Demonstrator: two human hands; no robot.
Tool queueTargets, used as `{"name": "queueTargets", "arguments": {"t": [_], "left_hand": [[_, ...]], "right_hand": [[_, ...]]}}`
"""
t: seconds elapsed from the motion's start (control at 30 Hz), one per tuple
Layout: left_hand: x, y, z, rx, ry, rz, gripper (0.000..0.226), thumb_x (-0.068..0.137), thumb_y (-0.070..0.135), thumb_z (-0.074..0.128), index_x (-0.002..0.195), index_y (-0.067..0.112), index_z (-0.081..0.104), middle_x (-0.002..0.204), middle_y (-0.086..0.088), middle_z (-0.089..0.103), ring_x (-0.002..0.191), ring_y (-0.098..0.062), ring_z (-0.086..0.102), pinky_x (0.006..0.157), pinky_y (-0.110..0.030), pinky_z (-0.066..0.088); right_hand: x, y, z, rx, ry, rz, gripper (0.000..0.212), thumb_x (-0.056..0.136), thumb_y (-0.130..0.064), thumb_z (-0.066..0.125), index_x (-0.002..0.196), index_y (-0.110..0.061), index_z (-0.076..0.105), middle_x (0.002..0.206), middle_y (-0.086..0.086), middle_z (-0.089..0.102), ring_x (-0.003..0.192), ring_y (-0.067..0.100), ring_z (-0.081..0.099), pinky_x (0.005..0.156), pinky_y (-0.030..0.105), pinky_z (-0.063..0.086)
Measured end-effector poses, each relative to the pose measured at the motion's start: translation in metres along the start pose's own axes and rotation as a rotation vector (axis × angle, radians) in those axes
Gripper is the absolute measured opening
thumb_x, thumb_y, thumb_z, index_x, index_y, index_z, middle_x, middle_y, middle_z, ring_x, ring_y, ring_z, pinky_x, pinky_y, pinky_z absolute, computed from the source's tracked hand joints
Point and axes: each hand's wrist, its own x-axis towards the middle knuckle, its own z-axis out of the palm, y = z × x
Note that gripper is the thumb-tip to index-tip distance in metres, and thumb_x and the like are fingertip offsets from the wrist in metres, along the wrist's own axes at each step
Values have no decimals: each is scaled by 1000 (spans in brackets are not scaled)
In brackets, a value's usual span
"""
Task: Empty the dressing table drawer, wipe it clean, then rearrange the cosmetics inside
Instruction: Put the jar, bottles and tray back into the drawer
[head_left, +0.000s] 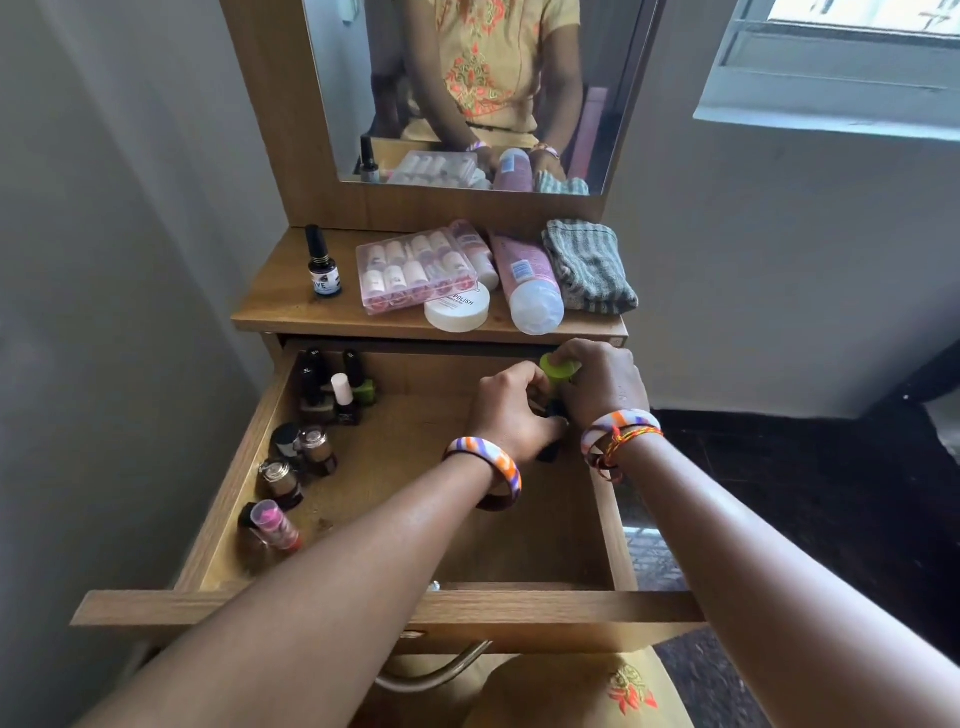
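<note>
The wooden drawer (244, 467) is pulled out, with small bottles (332, 389) ranged along its left wall. At its far right corner a green-capped item (558, 368) is gripped by the curled fingers of the right hand (602, 384). The left hand (511, 410) is curled beside it round a dark object (550, 452), not identifiable. A striped cloth (589, 267) lies on the tabletop (275, 291).

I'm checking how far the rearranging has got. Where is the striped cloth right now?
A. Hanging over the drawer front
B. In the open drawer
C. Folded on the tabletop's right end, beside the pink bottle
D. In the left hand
C: the cloth lies folded on the tabletop next to the pink bottle, while both hands work inside the drawer.
</note>
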Motion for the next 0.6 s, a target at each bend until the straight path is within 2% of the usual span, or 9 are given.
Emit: {"name": "queueTargets", "arguments": {"t": [0.23,0.43,0.53,0.6], "left_hand": [[3,4,9,10,57,37,23,71,7,71,93,7,66,92,-9,71,86,-25,66,75,-32,55],[6,5,11,21,49,43,24,74,7,70,97,5,62,97,-11,68,89,-28,64,77,-34,55],[9,0,12,-30,32,-48,38,70,7,74,102,4,56,104,-13,64,93,-30,64,80,-37,55],[12,-3,11,-27,-30,-142,60,68,10,78,119,4,48,123,-15,56,109,-32,59,92,-38,51]], "right_hand": [[-2,7,-4,59,23,-39,41,79,1,55,109,-23,70,111,17,63,99,35,62,91,41,51],[0,15,-7,123,60,-1,37,77,4,53,96,-19,73,103,16,65,90,31,64,85,39,55],[-4,17,-8,167,72,13,33,76,3,54,92,-17,74,98,15,67,87,31,64,84,37,55],[-6,17,-7,200,91,17,31,76,1,53,91,-16,74,98,13,69,87,30,64,84,34,54]]}}
